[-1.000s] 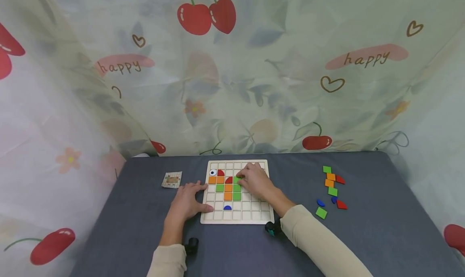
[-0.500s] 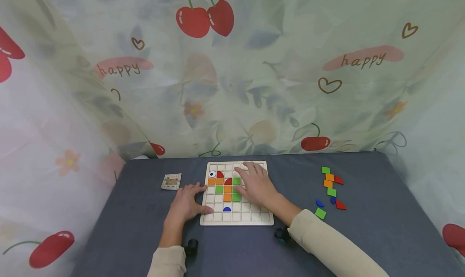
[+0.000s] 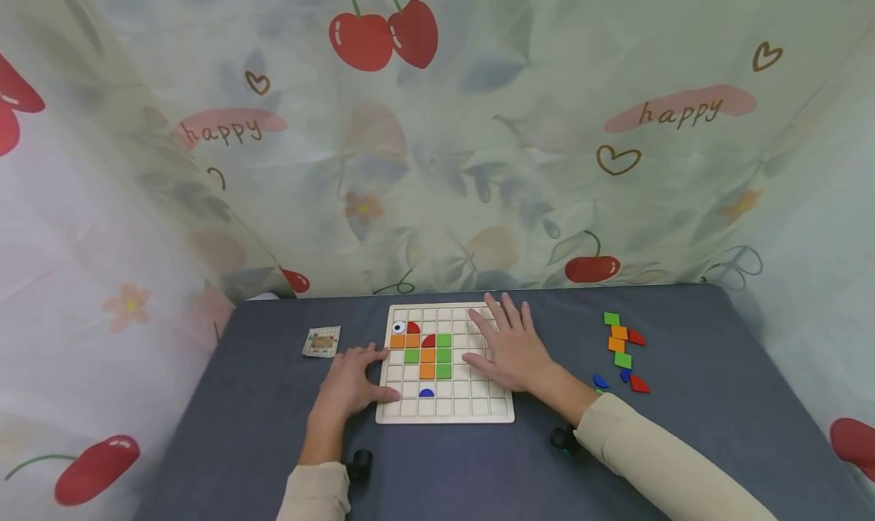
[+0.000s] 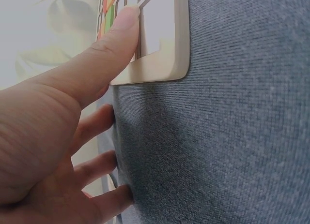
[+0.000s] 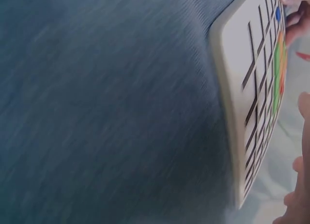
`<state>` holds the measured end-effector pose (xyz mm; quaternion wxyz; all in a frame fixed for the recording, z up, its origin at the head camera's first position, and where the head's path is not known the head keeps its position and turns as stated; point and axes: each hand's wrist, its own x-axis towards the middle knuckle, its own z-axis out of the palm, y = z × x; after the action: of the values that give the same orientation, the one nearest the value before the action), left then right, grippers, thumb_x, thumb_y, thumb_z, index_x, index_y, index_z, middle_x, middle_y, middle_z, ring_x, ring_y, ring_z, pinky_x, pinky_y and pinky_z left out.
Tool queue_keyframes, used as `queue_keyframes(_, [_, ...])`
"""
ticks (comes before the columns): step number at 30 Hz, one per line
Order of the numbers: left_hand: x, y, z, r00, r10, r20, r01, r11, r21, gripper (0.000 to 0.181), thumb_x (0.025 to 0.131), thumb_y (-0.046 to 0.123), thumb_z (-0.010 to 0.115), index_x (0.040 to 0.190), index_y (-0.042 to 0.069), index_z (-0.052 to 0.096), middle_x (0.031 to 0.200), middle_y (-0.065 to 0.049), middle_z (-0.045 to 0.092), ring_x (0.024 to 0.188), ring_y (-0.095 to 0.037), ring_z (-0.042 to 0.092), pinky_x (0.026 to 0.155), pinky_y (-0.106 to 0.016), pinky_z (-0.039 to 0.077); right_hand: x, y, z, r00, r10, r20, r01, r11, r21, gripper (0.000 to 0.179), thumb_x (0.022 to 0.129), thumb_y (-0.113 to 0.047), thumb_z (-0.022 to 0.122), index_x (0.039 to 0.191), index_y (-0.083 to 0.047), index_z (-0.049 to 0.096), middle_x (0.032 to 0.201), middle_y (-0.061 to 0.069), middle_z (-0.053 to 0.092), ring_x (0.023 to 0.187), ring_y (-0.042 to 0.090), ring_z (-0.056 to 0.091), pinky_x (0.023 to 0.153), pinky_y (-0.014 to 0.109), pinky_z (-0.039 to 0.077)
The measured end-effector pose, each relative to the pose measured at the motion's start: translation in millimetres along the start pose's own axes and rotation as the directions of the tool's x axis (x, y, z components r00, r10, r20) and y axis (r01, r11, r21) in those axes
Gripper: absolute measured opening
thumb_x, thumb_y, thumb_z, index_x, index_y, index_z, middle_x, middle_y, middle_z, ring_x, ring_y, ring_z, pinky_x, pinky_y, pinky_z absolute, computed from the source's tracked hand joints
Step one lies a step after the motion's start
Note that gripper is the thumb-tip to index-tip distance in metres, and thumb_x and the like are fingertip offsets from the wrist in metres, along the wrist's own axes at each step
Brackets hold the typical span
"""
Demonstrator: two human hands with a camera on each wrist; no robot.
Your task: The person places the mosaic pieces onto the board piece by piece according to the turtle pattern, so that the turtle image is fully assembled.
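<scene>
A square wooden grid board [image 3: 478, 407] lies on the dark cloth. Coloured tiles fill some of its cells: a column of green squares [image 3: 443, 355], orange squares [image 3: 427, 364], red quarter-circles [image 3: 428, 342], an eye tile [image 3: 399, 327] and a blue half-circle [image 3: 427, 393]. My left hand [image 3: 347, 382] rests at the board's left edge. In the left wrist view its thumb [image 4: 114, 40] presses on the board's frame near a corner, while other fingers touch the cloth. Over the right part of the board, my right hand [image 3: 514, 354] spreads its fingers and holds nothing.
Loose tiles lie on the cloth at the right: green squares [image 3: 623, 361], orange squares [image 3: 617, 344], red quarter-circles [image 3: 639, 384] and blue pieces [image 3: 600, 381]. My right sleeve partly covers a green one. A small patterned card [image 3: 321, 342] lies left of the board.
My right hand has let go of the upper green square, leaving it in the column, and moved right with fingers spreading. The left hand has stayed at the board's edge.
</scene>
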<state>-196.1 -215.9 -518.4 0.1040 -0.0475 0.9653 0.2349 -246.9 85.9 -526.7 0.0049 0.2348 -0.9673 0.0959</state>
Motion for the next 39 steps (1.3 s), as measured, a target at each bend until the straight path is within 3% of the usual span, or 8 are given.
queue_keyframes(6, [0.0, -4.5, 1.6, 1.000, 0.017, 0.008, -0.017, 1.000, 0.000, 0.087, 0.068, 0.041, 0.095, 0.145, 0.022, 0.060, 0.160, -0.011, 0.047, 0.149, -0.045, 0.035, 0.115, -0.066, 0.036, -10.0, 25.8, -2.5, 0.998, 0.056, 0.015, -0.056, 0.998, -0.004, 0.083, 0.097, -0.068, 0.049, 0.163, -0.022, 0.028, 0.173, 0.014, 0.010, 0.160, 0.043, 0.007, 0.125, 0.070, 0.008])
queue_keyframes(25, [0.8, -4.6, 0.3, 1.000, 0.017, 0.008, -0.017, 1.000, -0.008, 0.088, 0.068, 0.042, 0.094, 0.146, 0.022, 0.059, 0.160, -0.011, 0.046, 0.150, -0.044, 0.034, 0.115, -0.067, 0.036, -45.0, 106.7, -15.3, 0.985, 0.173, -0.024, -0.173, 0.985, -0.015, 0.081, 0.097, -0.061, 0.056, 0.160, -0.014, 0.034, 0.168, 0.024, 0.020, 0.155, 0.052, 0.014, 0.120, 0.077, 0.007])
queue_keyframes(31, [0.8, -4.4, 0.4, 1.000, 0.017, 0.009, -0.017, 1.000, -0.009, 0.087, 0.068, 0.042, 0.095, 0.145, 0.023, 0.059, 0.160, -0.010, 0.046, 0.150, -0.044, 0.034, 0.116, -0.066, 0.036, -57.4, 129.7, -12.8, 0.980, 0.200, -0.017, -0.200, 0.979, 0.027, 0.080, 0.098, -0.058, 0.057, 0.159, -0.011, 0.034, 0.166, 0.028, 0.022, 0.153, 0.053, 0.016, 0.118, 0.079, 0.007])
queue_keyframes(39, [2.5, -3.4, 0.2, 1.000, 0.013, 0.015, -0.012, 1.000, -0.013, 0.088, 0.069, 0.042, 0.094, 0.147, 0.023, 0.058, 0.161, -0.010, 0.045, 0.151, -0.045, 0.031, 0.116, -0.068, 0.034, -69.5, 156.4, -18.6, 0.957, 0.290, 0.004, -0.290, 0.956, 0.050, 0.078, 0.103, -0.056, 0.050, 0.159, -0.006, 0.030, 0.160, 0.033, 0.024, 0.147, 0.058, 0.018, 0.117, 0.079, 0.009])
